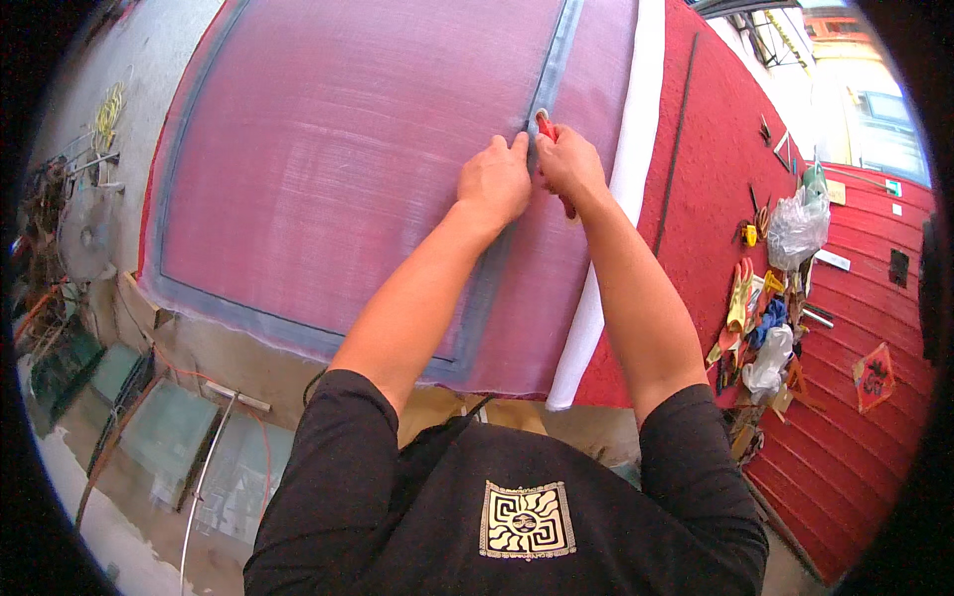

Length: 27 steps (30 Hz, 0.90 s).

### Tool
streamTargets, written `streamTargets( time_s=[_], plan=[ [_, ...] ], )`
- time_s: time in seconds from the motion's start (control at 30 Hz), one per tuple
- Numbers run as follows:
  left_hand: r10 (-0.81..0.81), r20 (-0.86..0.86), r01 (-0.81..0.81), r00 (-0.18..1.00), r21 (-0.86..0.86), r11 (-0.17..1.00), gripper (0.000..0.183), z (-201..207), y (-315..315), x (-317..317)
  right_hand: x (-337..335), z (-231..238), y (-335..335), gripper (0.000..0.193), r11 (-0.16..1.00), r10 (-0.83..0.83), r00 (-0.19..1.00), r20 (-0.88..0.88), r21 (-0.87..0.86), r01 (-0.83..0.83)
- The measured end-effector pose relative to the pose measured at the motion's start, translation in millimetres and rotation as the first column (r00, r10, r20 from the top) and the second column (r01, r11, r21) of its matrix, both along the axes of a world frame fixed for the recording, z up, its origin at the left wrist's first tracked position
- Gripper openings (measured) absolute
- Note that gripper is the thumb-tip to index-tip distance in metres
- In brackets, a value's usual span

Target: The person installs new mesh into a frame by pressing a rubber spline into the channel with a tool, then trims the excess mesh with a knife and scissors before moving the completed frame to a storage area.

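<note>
White see-through screen mesh (328,139) is spread over a grey rectangular frame (565,35) on a red-covered table. My right hand (573,164) is wrapped round a red-handled spline roller (545,124). The roller's small round end meets the frame's right bar, and the other end of its handle sticks out below my fist. Close beside it on the left, my left hand (494,182) is down on the mesh by the same bar, fingers curled and one finger stretched toward the roller. Whatever those curled fingers hold, if anything, is hidden.
Along the right edge of the mesh runs its white rolled part (586,338). A thin dark rod (678,139) lies on the red cover (636,377). Gloves (740,295), plastic bags (798,230) and tools crowd the right side. Glass panes (164,437) lean at lower left, near a fan (87,236).
</note>
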<state>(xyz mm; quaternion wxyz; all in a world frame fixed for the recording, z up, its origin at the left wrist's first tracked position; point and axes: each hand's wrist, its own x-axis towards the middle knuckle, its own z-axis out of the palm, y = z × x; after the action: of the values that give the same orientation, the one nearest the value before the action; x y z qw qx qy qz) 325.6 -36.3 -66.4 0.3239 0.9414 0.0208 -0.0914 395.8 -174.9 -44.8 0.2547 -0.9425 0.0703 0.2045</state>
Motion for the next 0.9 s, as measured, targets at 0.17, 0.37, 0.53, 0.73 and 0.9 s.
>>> streamTargets(
  time_s=[0.17, 0.37, 0.53, 0.73, 0.9],
  plan=[
    [-0.024, -0.069, 0.029, 0.997, 0.071, 0.997, 0.056, 11, 5, 1, 23, 19, 11, 0.042, 0.985, 0.119, 0.979, -0.166, -0.105, -0.137],
    [-0.022, -0.125, 0.035, 0.992, 0.099, 0.994, 0.058, 11, 3, 4, 23, 28, 17, 0.044, 0.994, 0.032, 0.939, -0.342, -0.086, -0.065],
    [-0.017, -0.120, 0.024, 0.993, 0.057, 0.998, 0.055, 10, 1, 9, 28, 21, 13, 0.045, 1.000, 0.020, 0.939, -0.343, -0.003, -0.023],
    [0.000, -0.121, 0.003, 0.993, 0.025, 1.000, 0.044, 6, 6, 12, 39, 40, 27, 0.040, 0.995, -0.037, 0.866, -0.498, 0.066, 0.080],
    [-0.002, -0.122, 0.002, 0.992, -0.002, 1.000, 0.040, 3, 4, 15, 53, 21, 22, 0.038, 1.000, -0.022, 0.867, -0.497, 0.000, 0.026]
  ],
)
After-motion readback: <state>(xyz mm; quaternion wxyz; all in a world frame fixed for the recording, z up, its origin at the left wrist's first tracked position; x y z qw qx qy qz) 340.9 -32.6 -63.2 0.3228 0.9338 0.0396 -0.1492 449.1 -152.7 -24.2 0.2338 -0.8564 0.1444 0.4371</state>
